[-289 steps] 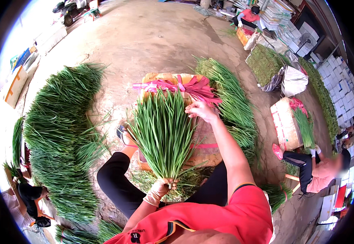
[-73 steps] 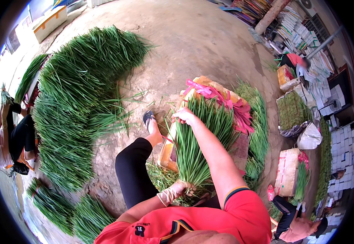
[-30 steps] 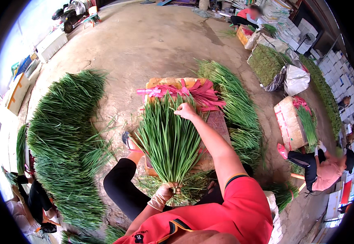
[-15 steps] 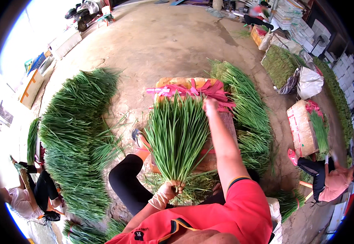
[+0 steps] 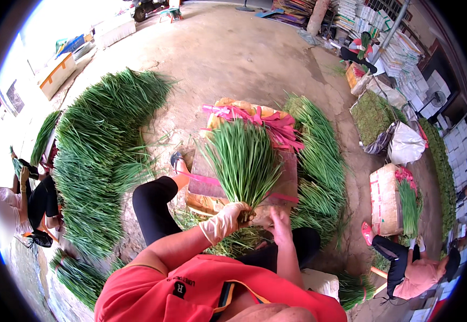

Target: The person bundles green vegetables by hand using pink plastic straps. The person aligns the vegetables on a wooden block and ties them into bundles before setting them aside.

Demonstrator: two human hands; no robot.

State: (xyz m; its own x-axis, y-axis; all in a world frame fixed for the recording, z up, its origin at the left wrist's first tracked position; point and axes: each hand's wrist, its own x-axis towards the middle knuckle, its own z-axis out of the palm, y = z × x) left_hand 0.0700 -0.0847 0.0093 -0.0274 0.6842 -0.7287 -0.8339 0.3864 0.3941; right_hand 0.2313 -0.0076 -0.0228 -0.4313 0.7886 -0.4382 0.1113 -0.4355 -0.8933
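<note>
My left hand (image 5: 232, 219), in a pale glove, is closed around the cut ends of a bunch of garlic chives (image 5: 241, 161). The long green leaves fan out away from me over a low box (image 5: 290, 177). Close to the right of the stalk ends is my bare right hand (image 5: 279, 225), its fingers drawn together; what they hold, if anything, is hidden. A pink strip (image 5: 283, 198) lies across the box beneath the bunch. At the far end of the box, a heap of pink strips (image 5: 282, 130) spreads over a yellowish wrapped bundle.
Large piles of chives lie left (image 5: 91, 161) and right (image 5: 319, 161). Loose trimmings (image 5: 233, 244) are below my hands. Co-workers sit at left (image 5: 24, 201), right (image 5: 421, 271) and far right (image 5: 361, 51). A taped box (image 5: 386, 198) stands beside the right one.
My right hand has come back from the pink strips to the stalk ends. The bunch has tilted and shifted slightly, still in my left hand. The whole view has shifted.
</note>
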